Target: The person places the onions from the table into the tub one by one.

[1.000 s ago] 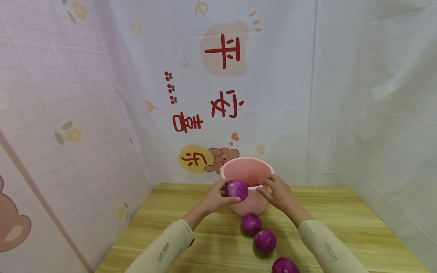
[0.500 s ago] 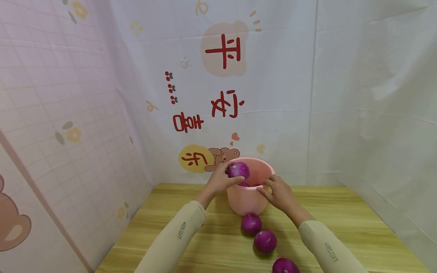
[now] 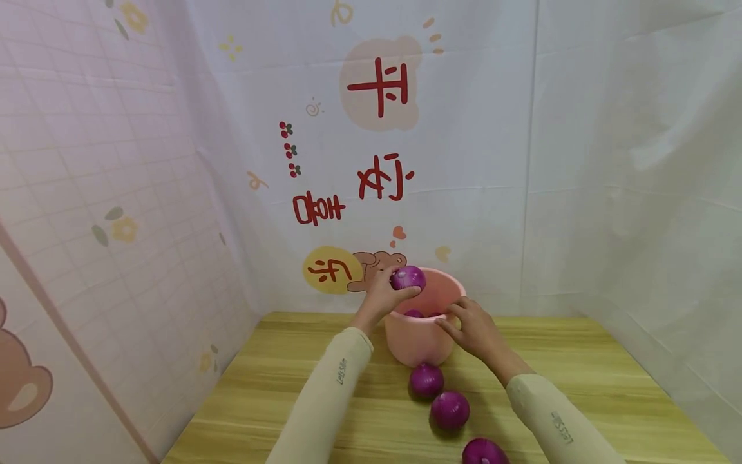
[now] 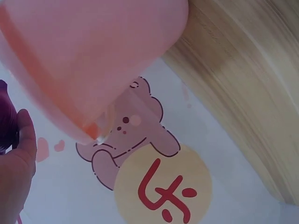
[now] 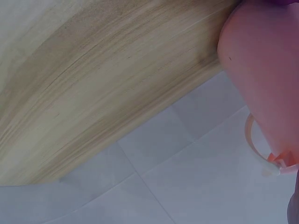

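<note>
In the head view, my left hand [image 3: 382, 299] holds a red onion [image 3: 409, 278] above the left side of a pink bucket [image 3: 420, 341]. The left wrist view catches only part of that onion [image 4: 5, 116], beside the bucket's rim. My right hand [image 3: 476, 328] grips the bucket's near right rim, fingers over the edge and thumb outside. Inside the bucket, the tops of other onions [image 3: 413, 313] show low behind the front rim; how many lie there is hidden. The right wrist view shows the bucket wall [image 5: 266, 65] and just a sliver of the hand.
Three red onions lie on the wooden table [image 3: 278, 386] in front of the bucket: one near its base [image 3: 426, 380], another closer [image 3: 450, 410], and one at the bottom edge [image 3: 485, 452]. A pale bucket handle [image 5: 251, 137] hangs outside. Printed cloth [image 3: 475, 142] hangs behind the table.
My left hand has lifted the onion from in front of the bucket, up and slightly right, to above its rim. The right hand stays on the rim.
</note>
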Action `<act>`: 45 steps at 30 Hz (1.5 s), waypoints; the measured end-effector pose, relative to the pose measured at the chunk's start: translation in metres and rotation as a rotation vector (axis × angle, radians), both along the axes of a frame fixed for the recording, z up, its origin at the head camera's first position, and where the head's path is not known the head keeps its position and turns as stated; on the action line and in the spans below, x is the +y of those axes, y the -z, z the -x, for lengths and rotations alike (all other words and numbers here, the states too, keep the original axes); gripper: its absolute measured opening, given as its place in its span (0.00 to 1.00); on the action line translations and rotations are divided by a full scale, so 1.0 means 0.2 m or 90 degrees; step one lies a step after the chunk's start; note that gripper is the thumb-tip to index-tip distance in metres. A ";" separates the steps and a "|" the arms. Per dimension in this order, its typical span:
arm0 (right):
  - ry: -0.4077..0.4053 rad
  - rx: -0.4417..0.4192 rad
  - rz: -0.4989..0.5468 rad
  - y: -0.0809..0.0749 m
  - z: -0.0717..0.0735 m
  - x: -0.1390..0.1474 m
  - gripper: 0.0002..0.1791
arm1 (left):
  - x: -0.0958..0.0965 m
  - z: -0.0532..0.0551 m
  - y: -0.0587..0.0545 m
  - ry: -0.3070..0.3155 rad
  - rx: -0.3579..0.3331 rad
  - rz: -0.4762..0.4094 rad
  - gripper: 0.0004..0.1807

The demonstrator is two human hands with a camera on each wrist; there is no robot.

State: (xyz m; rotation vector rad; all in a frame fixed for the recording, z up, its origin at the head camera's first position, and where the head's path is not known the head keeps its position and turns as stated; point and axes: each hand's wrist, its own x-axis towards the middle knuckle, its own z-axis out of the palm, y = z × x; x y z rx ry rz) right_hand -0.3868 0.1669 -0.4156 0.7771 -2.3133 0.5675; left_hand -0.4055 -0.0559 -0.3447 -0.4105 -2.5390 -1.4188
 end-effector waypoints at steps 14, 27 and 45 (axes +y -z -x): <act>-0.001 0.013 0.007 0.00 0.01 0.01 0.13 | 0.00 0.04 0.10 0.000 -0.024 0.004 0.43; 0.014 0.007 0.000 0.01 0.00 0.02 0.15 | -0.02 0.00 0.09 0.044 -0.007 0.012 0.38; 0.007 0.003 0.008 0.01 0.01 0.00 0.13 | -0.16 -0.16 0.12 0.117 -0.016 -0.033 0.37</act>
